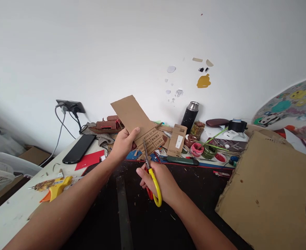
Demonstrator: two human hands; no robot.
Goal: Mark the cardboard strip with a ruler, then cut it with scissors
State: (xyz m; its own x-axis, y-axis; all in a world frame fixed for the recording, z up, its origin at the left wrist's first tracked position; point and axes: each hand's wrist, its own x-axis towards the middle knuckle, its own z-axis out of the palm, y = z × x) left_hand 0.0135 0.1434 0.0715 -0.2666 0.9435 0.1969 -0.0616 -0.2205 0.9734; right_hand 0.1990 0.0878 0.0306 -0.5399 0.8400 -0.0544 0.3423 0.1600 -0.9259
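My left hand is closed on a brown piece of cardboard, held tilted above the table with the thumb on its face. Black printed lines and characters cover the lower end of the piece. My right hand grips a pair of scissors with one yellow and one red handle. The blades point upward at the printed end of the cardboard; whether they are cutting into it I cannot tell. Below both hands lies a dark work mat with a steel ruler on it.
A yellow glue gun, black phone and red paper lie left. Behind stand a model boat, black thermos and several paint jars. A green utility knife lies before them. Large cardboard occupies the right.
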